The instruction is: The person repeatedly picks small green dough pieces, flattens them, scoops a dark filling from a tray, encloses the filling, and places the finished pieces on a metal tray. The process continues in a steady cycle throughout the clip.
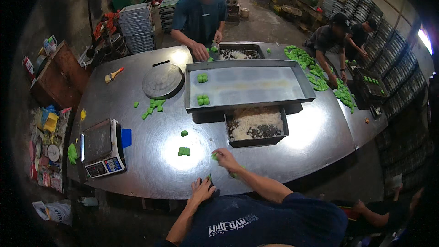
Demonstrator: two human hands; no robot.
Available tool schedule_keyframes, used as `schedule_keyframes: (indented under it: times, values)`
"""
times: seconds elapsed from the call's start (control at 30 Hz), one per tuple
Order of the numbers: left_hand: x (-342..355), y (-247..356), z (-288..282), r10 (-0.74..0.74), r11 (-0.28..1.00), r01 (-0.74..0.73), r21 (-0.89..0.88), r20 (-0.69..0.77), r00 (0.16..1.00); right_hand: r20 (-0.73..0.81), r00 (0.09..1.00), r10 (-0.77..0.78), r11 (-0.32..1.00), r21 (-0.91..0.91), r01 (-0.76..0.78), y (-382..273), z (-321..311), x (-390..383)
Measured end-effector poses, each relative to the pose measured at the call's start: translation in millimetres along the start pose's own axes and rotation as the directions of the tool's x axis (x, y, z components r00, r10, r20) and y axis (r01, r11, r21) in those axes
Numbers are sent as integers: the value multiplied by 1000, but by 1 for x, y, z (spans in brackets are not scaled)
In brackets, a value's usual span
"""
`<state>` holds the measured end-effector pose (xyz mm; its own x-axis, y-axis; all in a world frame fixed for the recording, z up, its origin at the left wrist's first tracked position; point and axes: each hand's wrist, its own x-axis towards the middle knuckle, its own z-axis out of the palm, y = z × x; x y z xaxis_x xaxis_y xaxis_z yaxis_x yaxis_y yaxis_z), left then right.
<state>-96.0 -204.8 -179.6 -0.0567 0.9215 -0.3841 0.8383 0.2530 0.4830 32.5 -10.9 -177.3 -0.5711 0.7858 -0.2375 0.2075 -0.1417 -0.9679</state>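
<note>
My right hand (225, 159) reaches forward over the steel table, its fingers closed round a small lump of green dough (214, 156). Near the table's front edge, my left hand (201, 191) has another bit of green dough (209, 177) at its fingertips. A further green dough piece (234, 174) lies beside my right forearm, partly hidden by it. Ahead and left of my hands sit a small cluster of green dough pieces (184, 151) and a single green dough lump (184, 133).
A long metal tray (247, 105) holding two groups of green balls rests across dark pans with whitish crumbs (256, 128). At left are a digital scale (101, 148), a round metal plate (163, 81) and a brush (114, 75). Co-workers (199, 18) handle green dough (315, 71) across the table.
</note>
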Motion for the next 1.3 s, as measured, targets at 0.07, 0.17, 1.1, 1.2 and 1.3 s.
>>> schedule_keyframes:
  times: [0.07, 0.17, 1.1, 1.2, 1.3]
  values:
    - [6, 9, -11, -49, 997, 45, 66, 60, 997, -16, 1000, -13, 999, -33, 12, -23, -41, 0]
    - [41, 30, -51, -81, 922, 93, -377, 50, 996, 33, 999, -4, 999, 34, 2, -58, -63, -15]
    - [99, 146, -86, 282, 575, -681, -452, -673, 684, 312, 948, 66, 917, 356, -181, -115, -127, -31]
    - [88, 121, -73, 27, 494, -423, -760, -473, 881, 34, 989, 143, 989, 20, -144, -93, -176, 22]
    - [77, 81, -74, -152, 473, -171, -864, -272, 950, -153, 981, 121, 960, -233, -155, -63, -210, 71]
